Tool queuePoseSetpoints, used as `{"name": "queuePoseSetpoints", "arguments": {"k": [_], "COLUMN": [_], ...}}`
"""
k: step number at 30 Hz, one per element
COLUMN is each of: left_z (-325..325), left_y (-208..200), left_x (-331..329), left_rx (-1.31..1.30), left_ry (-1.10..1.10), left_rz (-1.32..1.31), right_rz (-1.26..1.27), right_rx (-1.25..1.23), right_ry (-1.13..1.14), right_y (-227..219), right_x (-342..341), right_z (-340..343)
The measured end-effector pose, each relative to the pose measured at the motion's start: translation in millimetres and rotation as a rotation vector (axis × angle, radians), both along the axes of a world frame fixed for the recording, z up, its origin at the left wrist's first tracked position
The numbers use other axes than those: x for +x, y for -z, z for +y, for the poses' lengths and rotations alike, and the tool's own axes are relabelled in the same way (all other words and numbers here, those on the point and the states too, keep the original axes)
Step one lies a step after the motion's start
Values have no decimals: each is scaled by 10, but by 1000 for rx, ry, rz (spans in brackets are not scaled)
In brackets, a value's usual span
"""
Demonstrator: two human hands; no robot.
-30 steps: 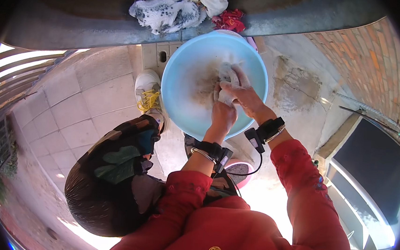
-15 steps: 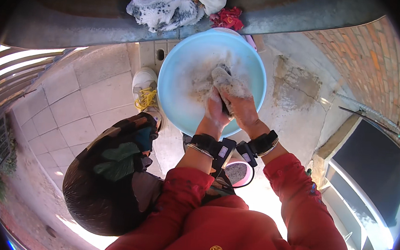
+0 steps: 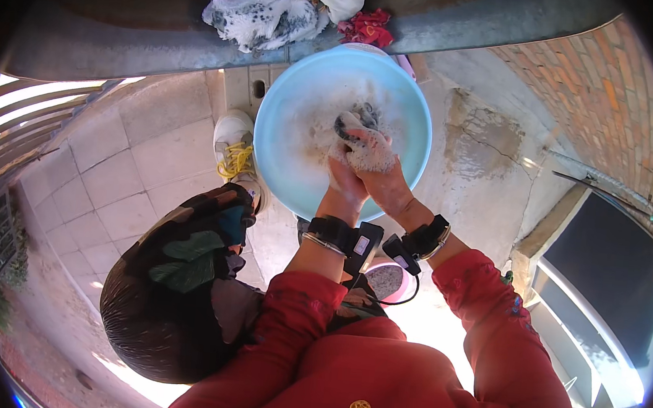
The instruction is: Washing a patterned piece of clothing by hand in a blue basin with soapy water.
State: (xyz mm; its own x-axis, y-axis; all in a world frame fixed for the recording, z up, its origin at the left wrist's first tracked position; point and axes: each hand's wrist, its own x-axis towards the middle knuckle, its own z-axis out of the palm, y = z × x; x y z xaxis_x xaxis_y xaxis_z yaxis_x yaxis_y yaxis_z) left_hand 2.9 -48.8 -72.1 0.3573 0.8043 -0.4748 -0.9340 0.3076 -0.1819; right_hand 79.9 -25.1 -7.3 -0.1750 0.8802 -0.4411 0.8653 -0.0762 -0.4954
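Observation:
Over a light blue basin (image 3: 268, 126) of cloudy, foamy water, both my hands work together on a wet, dark grey cloth (image 3: 346, 123). White suds cover much of it, so its exact kind is unclear. My left hand (image 3: 346, 179) is closed round its lower part. Pressed against it, my right hand (image 3: 384, 176) grips the same cloth from the right, its fingers coated in foam. The cloth's dark upper end sticks out past the fingers above the suds.
On the metal ledge beyond the basin lie a sudsy black-and-white cloth (image 3: 272, 19) and a crumpled red cloth (image 3: 367, 27). A pink-rimmed bucket (image 3: 387, 282) stands below my wrists. My shoe (image 3: 233, 139) is left of the basin; a brick wall (image 3: 619, 89) rises at right.
My hands have shifted their hold on the cloth. More of its dark, folded upper end shows above my fingers now. The view has moved slightly.

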Motion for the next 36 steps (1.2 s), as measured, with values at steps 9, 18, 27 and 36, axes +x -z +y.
{"name": "queuePoseSetpoints", "arguments": {"k": [9, 18, 27, 36], "left_z": [67, 127, 39, 169], "left_y": [-233, -368, -166, -483], "left_x": [181, 258, -105, 34], "left_rx": [59, 30, -40, 130], "left_ry": [18, -46, 43, -43], "left_rz": [407, 231, 157, 143], "right_rz": [742, 78, 559, 62], "right_rx": [-387, 131, 16, 432], "right_ry": [570, -183, 291, -250], "right_y": [213, 216, 106, 254], "right_x": [228, 340, -81, 225], "right_z": [268, 262, -266, 41]}}
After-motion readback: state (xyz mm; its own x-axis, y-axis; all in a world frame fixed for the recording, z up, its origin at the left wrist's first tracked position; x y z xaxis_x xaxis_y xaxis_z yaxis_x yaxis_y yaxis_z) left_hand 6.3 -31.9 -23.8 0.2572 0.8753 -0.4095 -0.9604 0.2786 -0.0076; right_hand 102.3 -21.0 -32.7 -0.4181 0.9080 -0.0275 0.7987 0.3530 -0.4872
